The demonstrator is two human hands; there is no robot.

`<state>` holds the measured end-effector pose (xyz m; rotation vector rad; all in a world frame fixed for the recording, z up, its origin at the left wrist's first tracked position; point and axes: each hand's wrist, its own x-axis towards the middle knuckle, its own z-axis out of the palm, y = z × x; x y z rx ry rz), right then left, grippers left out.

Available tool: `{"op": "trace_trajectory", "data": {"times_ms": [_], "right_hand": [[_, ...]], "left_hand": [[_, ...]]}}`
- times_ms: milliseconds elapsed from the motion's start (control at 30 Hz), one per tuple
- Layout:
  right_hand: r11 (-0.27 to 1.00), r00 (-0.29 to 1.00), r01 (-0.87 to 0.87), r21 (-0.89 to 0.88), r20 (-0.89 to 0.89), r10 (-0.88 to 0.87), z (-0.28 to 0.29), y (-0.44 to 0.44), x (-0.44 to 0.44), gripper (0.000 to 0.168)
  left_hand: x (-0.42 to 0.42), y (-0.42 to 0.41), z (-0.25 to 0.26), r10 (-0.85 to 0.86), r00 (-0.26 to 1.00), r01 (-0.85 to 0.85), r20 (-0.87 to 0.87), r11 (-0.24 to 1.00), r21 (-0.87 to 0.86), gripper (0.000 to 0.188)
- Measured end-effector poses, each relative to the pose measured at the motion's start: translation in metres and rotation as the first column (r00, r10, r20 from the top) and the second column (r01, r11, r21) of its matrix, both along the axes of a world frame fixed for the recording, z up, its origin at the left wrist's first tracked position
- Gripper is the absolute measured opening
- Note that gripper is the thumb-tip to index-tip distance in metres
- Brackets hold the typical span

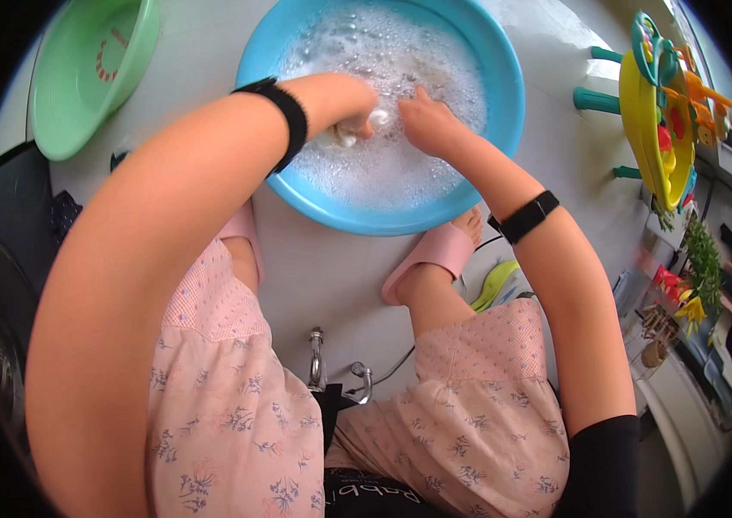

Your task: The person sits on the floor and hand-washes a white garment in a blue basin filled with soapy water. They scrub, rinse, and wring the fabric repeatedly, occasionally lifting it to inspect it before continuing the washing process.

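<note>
A round blue plastic basin stands on the floor before me, filled with foamy water. Inside it, my left hand is curled around a pale, wet bundle that looks like cloth; suds cling to it and the hand is slightly blurred. My right hand reaches into the foam a little to the right, knuckles up. Suds hide its fingertips and whatever they may touch. The two hands are close together but apart. Black bands circle both forearms.
A green plastic basin leans at upper left. To the right stands a yellow toy activity table on teal legs. Metal stool legs and a dark cable lie between my feet, which wear pink slippers. A green-and-grey shoe sits nearby.
</note>
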<state>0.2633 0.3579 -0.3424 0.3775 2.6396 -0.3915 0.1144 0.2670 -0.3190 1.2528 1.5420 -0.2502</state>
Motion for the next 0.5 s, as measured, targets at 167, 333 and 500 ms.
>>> {"op": "trace_trajectory", "data": {"times_ms": [167, 333, 500], "right_hand": [[0.987, 0.923, 0.065, -0.146, 0.385, -0.004, -0.016, 0.047, -0.066, 0.023], [0.994, 0.946, -0.072, -0.08, 0.311, 0.094, -0.032, 0.056, -0.062, 0.023], [0.948, 0.945, 0.317, -0.006, -0.085, -0.317, 0.021, 0.014, -0.022, 0.018]], "left_hand": [[-0.028, 0.011, -0.02, -0.028, 0.997, 0.048, -0.071, 0.954, 0.298, 0.039], [-0.02, 0.008, -0.027, 0.073, 0.992, -0.024, -0.104, 0.912, 0.411, 0.041], [-0.004, -0.006, 0.008, 0.211, 0.95, -0.111, -0.23, 0.918, 0.38, 0.042]]}}
